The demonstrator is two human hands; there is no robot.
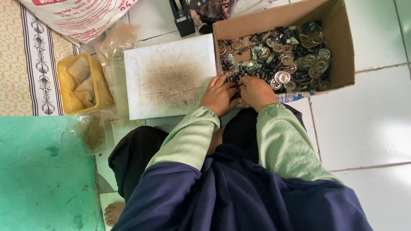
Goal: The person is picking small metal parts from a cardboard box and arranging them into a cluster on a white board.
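My left hand and my right hand are close together at the near edge of a cardboard box. The box holds several round metal discs and small dark metal parts. Both hands have their fingers curled around small metal pieces between them; the pieces are mostly hidden by the fingers. My left hand rests partly on the right edge of a stained white board lying flat on the floor. Light green sleeves cover both arms.
A yellow tub holding folded bags sits left of the board, with clear plastic bags beside it. A printed sack lies at the top left, a black tool above the board. A green mat is at lower left. White tiles are to the right.
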